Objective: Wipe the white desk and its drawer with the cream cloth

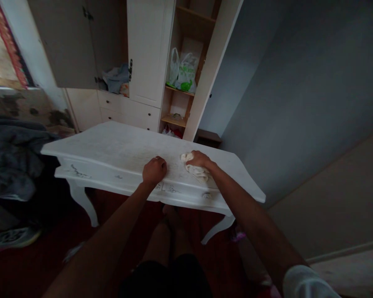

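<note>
A white table [118,142] with curved legs and carved drawer fronts stands before me. Greyish smudges mark the middle of its top. My right hand [200,159] presses a crumpled cream cloth [199,171] onto the top, right of the middle, with the fingers curled over it. To its left, my left hand [155,170] rests on the table near the front edge, closed in a fist. Nothing shows in that fist.
Behind the table stands a white wardrobe [146,54] with doors ajar. Plastic bags [186,74] sit on its shelf. Dark clothing [12,153] is heaped at the left, above a shoe [12,240]. A grey wall [298,95] borders the right side.
</note>
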Demonstrator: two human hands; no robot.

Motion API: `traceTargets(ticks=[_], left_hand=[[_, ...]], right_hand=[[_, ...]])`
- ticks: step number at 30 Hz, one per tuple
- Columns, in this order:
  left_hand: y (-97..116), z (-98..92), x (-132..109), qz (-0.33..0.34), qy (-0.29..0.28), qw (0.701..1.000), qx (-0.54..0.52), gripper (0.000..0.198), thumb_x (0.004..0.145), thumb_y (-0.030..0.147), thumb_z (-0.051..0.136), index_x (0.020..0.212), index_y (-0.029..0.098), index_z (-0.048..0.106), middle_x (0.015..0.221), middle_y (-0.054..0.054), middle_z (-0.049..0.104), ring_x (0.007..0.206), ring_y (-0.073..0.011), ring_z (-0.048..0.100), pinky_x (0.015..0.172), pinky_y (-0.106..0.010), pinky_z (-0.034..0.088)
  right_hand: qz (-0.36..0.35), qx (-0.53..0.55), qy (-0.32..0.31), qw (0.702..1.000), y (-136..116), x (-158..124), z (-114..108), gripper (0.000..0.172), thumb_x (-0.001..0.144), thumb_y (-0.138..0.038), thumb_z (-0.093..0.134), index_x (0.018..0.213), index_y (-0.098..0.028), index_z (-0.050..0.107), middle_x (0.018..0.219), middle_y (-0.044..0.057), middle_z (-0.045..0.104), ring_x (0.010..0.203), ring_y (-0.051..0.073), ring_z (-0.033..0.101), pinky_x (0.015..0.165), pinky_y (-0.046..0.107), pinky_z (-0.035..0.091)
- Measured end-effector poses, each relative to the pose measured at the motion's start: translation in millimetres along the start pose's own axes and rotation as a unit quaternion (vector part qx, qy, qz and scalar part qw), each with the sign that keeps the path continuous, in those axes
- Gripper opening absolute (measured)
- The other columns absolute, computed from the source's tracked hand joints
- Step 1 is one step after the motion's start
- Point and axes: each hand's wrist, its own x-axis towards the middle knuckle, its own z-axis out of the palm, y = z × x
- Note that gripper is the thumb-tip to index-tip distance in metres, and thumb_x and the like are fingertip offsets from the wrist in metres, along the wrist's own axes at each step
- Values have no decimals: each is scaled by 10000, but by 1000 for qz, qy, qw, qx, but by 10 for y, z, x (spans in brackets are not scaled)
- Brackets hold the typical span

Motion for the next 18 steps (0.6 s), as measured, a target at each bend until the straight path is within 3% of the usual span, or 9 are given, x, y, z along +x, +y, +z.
traceTargets(ticks=[6,10,15,18], left_hand=[[4,2,0,-10,0,1000,-7,304,930,234,418,935,184,717,1048,-103,694,954,-234,654,750,-312,491],[1,14,-3,-9,6,1000,-3,306,935,234,415,931,172,714,1042,-110,694,953,-235,655,750,-313,493],[-2,32,-2,-5,8,1000,6,296,931,229,426,935,164,714,1047,-118,691,955,-240,657,754,-319,493],[1,33,0,-3,3,1000,13,302,932,232,423,945,164,717,1055,-119,691,956,-243,658,749,-319,492]], right_hand=[[-45,-26,89,995,-27,-449,71,349,784,-326,629,1110,-202,628,1200,102,648,983,264,660,832,362,513],[-141,24,168,975,19,-1006,207,356,797,-286,615,1144,-204,609,1215,96,646,1033,260,646,867,373,527],[-353,5,215,911,67,-1741,582,303,798,-249,635,1096,-192,614,1321,141,620,1234,274,556,1000,409,486],[-442,-39,210,871,77,-1971,881,273,831,-263,628,1090,-178,617,1339,149,620,1294,288,510,1044,444,452]])
